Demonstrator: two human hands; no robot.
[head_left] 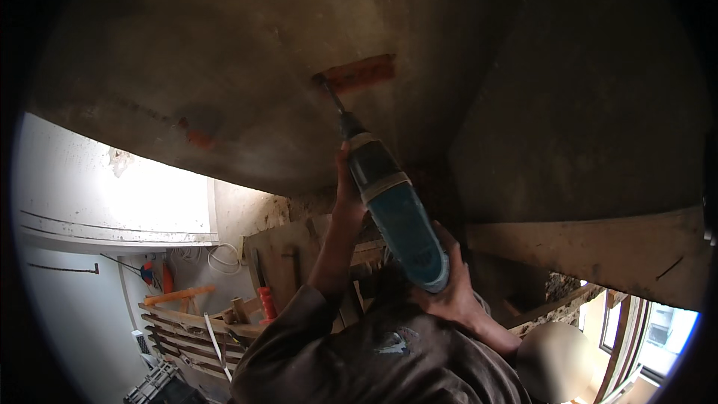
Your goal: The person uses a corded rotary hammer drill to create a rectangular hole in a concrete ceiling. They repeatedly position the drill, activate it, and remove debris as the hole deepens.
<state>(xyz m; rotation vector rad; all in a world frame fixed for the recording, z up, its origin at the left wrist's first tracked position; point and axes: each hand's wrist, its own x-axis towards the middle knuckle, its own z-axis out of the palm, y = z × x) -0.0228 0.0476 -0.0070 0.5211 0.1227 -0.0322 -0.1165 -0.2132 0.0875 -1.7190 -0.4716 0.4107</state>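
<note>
A teal and black rotary hammer drill (407, 221) points up at a grey concrete surface (299, 15) overhead. Its long bit (334, 96) meets the left end of a reddish-orange recessed strip (366, 71) in that surface; how deep the tip sits is too dark to tell. My left hand (348, 187) wraps the drill's front part just below the chuck. At the rear, my right hand (456, 284) is closed around the handle, with its fingers partly hidden behind the drill body.
A second orange patch (199, 137) marks the overhead surface to the left. A wooden beam (591, 247) crosses at right. Below left are stacked wooden slats (179, 333), a red-handled tool (266, 304), a coiled white cable (224, 258) and a grey-black crate (168, 385).
</note>
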